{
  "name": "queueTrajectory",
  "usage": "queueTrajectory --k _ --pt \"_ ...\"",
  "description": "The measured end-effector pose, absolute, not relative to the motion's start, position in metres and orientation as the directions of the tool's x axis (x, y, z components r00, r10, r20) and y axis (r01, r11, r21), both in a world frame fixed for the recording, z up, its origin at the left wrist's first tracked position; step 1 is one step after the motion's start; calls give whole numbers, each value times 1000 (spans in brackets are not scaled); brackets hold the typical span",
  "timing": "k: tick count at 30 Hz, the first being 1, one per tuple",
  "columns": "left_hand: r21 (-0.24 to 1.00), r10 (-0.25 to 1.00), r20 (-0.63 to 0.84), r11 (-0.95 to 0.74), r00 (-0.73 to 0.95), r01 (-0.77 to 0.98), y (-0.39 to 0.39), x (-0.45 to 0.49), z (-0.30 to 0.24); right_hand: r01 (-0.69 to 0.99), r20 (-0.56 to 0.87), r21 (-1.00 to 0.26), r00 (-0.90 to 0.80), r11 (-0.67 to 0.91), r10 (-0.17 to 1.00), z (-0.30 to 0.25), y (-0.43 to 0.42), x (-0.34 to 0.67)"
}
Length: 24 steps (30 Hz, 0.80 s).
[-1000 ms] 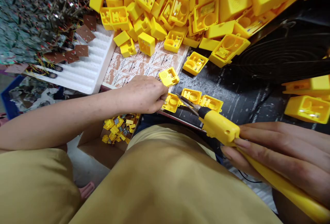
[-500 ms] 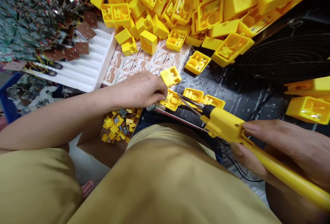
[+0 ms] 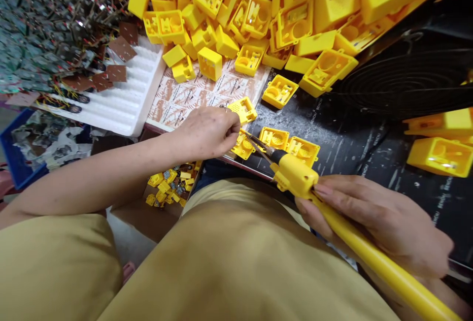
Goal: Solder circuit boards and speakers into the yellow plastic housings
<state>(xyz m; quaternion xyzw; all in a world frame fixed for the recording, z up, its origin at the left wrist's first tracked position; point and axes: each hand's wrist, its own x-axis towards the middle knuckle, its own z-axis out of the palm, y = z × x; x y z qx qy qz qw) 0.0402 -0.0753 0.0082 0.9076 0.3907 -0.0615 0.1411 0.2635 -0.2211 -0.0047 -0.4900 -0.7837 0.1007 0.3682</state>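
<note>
My right hand (image 3: 373, 217) is wrapped round a yellow soldering iron (image 3: 295, 176) with a thin metal tip and a second thin rod beside it. The tip end reaches the small yellow case (image 3: 242, 147) by my left hand (image 3: 210, 131). The left fingers are pinched together at that case; what they hold is hidden. Just beyond them lies a yellow cover with a grid of holes (image 3: 242, 109). Two open yellow cases, one nearer (image 3: 273, 138) and one to its right (image 3: 303, 149), lie on the black surface near the tip.
A large heap of yellow housings (image 3: 254, 13) fills the back. Wired circuit boards (image 3: 66, 20) are piled on a white foam tray (image 3: 138, 107) at left. A black round-grilled unit (image 3: 399, 77) stands at right. Below are a blue bin (image 3: 9, 146) and a box of small yellow parts (image 3: 170, 185).
My right hand has moved left with the soldering iron, bringing its tip closer to the left fingers. My left hand stays at the case, slightly turned.
</note>
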Motion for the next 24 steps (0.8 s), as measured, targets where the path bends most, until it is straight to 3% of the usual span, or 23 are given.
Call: queueTrajectory --k 7,14,19,24 --pt "141 657 -274 -695 703 705 -76 44 12 773 455 -383 -319 506 831 1 -216 259" --pt "108 631 -340 -710 697 696 -72 51 17 644 549 -388 -412 659 727 2 -210 256" --pt "106 617 -335 -727 712 679 -70 52 18 733 460 -391 -369 557 808 16 -212 268" --pt "110 614 -337 -727 714 678 -70 51 18 744 471 -418 -312 521 825 16 -210 274"
